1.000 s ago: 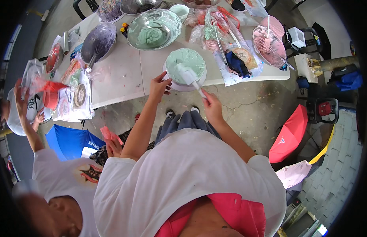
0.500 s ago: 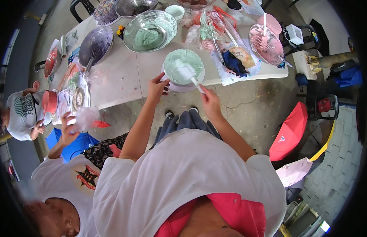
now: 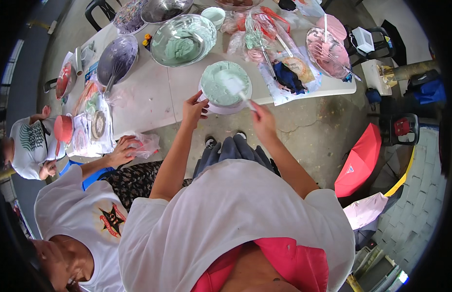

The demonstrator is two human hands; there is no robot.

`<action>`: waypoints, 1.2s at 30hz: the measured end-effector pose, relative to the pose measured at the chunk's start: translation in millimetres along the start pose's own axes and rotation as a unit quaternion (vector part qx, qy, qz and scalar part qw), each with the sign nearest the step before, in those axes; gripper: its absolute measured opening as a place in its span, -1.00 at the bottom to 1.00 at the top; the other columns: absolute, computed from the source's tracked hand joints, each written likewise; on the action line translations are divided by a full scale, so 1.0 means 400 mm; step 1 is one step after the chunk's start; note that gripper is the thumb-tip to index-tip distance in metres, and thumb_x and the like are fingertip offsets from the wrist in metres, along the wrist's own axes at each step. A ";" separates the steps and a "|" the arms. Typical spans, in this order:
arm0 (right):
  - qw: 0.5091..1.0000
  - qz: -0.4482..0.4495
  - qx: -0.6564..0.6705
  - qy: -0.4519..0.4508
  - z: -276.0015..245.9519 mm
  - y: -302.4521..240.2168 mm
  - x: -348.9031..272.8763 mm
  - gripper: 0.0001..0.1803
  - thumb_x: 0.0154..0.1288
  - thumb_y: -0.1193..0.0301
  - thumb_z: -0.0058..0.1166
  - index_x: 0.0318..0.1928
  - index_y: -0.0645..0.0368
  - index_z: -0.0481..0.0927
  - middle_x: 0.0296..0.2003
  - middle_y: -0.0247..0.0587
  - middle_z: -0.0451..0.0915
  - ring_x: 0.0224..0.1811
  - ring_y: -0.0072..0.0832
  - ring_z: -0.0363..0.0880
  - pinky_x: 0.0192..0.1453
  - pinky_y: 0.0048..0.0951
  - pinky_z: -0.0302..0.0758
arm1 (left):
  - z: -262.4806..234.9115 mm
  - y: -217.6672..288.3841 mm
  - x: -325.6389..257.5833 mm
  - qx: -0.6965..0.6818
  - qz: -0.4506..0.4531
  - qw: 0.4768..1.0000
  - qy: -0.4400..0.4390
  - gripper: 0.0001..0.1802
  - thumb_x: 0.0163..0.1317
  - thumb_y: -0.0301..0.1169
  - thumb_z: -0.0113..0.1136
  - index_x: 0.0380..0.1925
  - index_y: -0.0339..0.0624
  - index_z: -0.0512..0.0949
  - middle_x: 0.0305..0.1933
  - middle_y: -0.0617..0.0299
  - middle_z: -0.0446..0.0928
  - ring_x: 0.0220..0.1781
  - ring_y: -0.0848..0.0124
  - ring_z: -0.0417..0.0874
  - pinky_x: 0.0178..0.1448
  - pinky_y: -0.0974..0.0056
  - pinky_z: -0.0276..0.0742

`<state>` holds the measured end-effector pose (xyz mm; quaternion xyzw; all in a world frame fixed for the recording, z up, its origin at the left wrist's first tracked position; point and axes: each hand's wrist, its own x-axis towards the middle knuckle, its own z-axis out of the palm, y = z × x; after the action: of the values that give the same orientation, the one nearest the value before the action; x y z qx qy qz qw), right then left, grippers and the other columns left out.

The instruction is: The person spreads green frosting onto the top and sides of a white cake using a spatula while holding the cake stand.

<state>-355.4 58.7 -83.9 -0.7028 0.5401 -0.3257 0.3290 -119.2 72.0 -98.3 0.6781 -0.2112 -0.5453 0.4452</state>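
Observation:
A round cake [image 3: 217, 92] coated in pale green frosting sits on a white cake turntable [image 3: 221, 110] at the table's front edge. My left hand [image 3: 192, 110] holds the turntable's left rim, its fingers curled against the side. In my right hand [image 3: 263, 122] is a white spatula [image 3: 245, 100], gripped by the handle. The spatula's blade is smeared by motion and lies over the right part of the frosting. Behind the cake stands a steel bowl [image 3: 160, 53] with more green frosting inside.
A purple-smeared bowl [image 3: 130, 46] with a whisk stands left; a pink-frosted bowl [image 3: 316, 34] is at the right. Piping bags and whisks lie on paper between. Beside me on the left, a person's hand [image 3: 120, 152] holds a plastic bag [image 3: 147, 146]. Umbrellas [image 3: 358, 163] rest on the right floor.
My right hand and the spatula have shifted slightly to the right. The neighbour's hand with the plastic bag has moved down and right. My left hand stays at the turntable.

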 end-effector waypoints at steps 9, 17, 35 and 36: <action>0.998 -0.011 -0.061 0.027 -0.023 0.062 0.100 -0.65 0.12 0.50 -0.06 -0.04 0.01 0.49 -0.39 -0.08 0.46 -0.38 -0.16 0.47 -0.31 -0.26 0.40 | 0.004 0.005 -0.008 0.001 -0.009 1.000 0.012 -0.43 0.02 -0.40 0.21 0.10 -0.11 0.35 -0.48 0.25 0.52 -0.56 0.50 0.49 -0.57 0.36 0.46; 0.991 -0.015 -0.114 -0.069 0.021 -0.036 0.051 -0.65 0.13 0.48 -0.06 -0.03 -0.03 0.50 -0.43 -0.10 0.44 -0.41 -0.19 0.47 -0.34 -0.28 0.39 | 0.001 0.000 -0.002 -0.002 -0.006 1.000 0.006 -0.45 0.02 -0.41 0.21 0.09 -0.10 0.36 -0.49 0.25 0.52 -0.56 0.50 0.49 -0.56 0.35 0.47; 0.990 -0.021 -0.132 -0.040 0.043 -0.051 0.095 -0.67 0.15 0.41 -0.04 -0.04 -0.12 0.51 -0.41 -0.14 0.45 -0.40 -0.17 0.49 -0.34 -0.23 0.42 | 0.001 -0.005 0.001 -0.008 0.007 1.000 0.003 -0.43 0.02 -0.41 0.21 0.11 -0.17 0.34 -0.48 0.22 0.53 -0.59 0.50 0.49 -0.61 0.38 0.46; 0.987 -0.019 -0.156 -0.042 0.047 -0.058 0.113 -0.67 0.15 0.42 -0.03 -0.04 -0.12 0.51 -0.39 -0.13 0.47 -0.39 -0.18 0.48 -0.33 -0.27 0.42 | 0.003 -0.001 -0.001 0.000 0.005 1.000 0.007 -0.43 0.02 -0.41 0.21 0.10 -0.16 0.34 -0.48 0.22 0.53 -0.59 0.50 0.49 -0.61 0.39 0.46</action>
<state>-318.4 21.2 -71.1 -0.7689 0.5562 -0.2141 0.2314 -120.4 72.1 -98.4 0.6811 -0.2113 -0.5383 0.4491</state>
